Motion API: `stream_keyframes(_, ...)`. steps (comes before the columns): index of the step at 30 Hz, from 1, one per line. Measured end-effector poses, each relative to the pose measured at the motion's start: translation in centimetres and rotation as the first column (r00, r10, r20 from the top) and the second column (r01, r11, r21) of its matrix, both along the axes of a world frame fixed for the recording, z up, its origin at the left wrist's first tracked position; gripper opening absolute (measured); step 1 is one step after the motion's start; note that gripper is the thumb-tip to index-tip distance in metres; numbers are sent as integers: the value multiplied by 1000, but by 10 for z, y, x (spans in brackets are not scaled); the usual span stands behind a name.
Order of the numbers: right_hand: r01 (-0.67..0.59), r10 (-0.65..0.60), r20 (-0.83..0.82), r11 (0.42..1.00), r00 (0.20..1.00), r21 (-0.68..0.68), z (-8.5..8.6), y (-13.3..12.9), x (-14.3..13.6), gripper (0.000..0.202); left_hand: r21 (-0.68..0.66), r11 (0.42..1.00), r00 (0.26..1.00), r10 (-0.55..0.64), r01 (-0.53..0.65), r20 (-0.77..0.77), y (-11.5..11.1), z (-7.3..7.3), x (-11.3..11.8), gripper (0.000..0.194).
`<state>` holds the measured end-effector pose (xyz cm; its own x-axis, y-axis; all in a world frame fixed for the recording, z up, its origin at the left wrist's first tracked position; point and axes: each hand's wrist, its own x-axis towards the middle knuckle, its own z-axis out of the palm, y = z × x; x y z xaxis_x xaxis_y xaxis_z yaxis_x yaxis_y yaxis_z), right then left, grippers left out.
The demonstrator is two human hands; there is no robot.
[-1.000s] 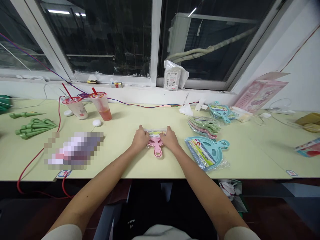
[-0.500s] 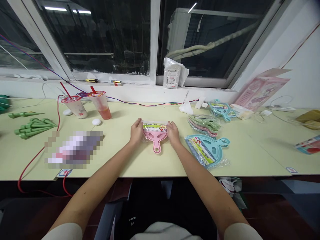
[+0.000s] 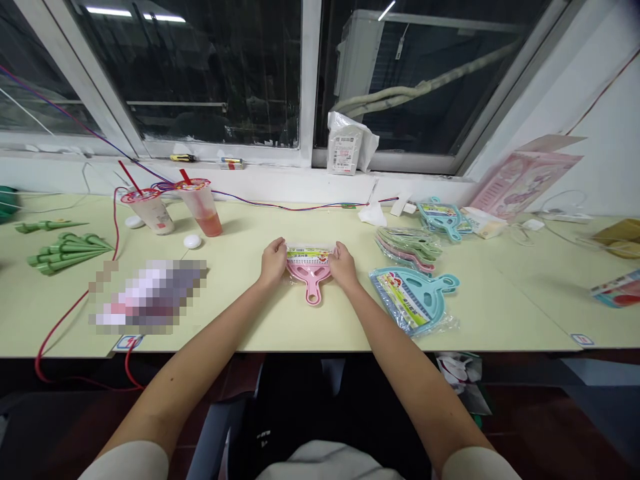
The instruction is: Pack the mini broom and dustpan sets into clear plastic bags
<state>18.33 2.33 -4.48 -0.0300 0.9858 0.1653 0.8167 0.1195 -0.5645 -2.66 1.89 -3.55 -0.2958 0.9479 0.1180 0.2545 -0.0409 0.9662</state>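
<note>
A pink dustpan-shaped item (image 3: 311, 273) in clear plastic wrap, with a printed label along its far edge, lies between my hands, its looped handle toward me. My left hand (image 3: 273, 262) grips its left edge with closed fingers. On the opposite side my right hand (image 3: 343, 265) is closed on the right edge, the thumb near the label. To the right lies a similar wrapped blue dustpan (image 3: 425, 300), its handle pointing right. Behind it is a pile of wrapped green and pink ones (image 3: 410, 247). Farther back sit more blue ones (image 3: 443, 219).
Two cups with red straws (image 3: 200, 207) stand at the back left, near a white round object (image 3: 193, 241). Green cone-shaped pieces (image 3: 70, 253) and a blurred-out item (image 3: 150, 297) lie left. A pink box (image 3: 525, 177) stands back right; a red cable (image 3: 65, 323) crosses the left side.
My right hand has shifted slightly left over the edge of the pink dustpan, covering a bit more of it. My left hand has barely moved.
</note>
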Motion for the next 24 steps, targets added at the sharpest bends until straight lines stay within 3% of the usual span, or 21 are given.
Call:
stream_keyframes(3,24,-25,-79,1000,997,-10,4,-4,-1,69,-17,999,988,-32,29,-152,1,-1,-3,46)
stream_keyframes(6,-13,13,-22,1000,1000,-19,7,-5,1,63,-18,998,928,-59,57,-369,-1,-2,-4,45)
stream_keyframes(9,-51,49,61,998,997,26,10,-5,4,65,17,994,792,-73,105,-606,-3,0,-6,48)
stream_keyframes(12,-185,166,162,977,973,110,16,-6,3,67,97,969,644,-74,226,-761,-3,6,-7,61)
stream_keyframes(14,-284,254,219,952,942,117,22,-6,0,59,115,935,561,-100,335,-822,-4,12,-6,69)
stream_keyframes(17,-363,324,254,924,911,121,29,-7,-7,48,64,883,440,-168,466,-882,-6,21,-2,62)
stream_keyframes(24,-374,340,333,927,880,41,36,-12,-16,42,-67,881,260,-210,468,-942,-12,29,11,41)
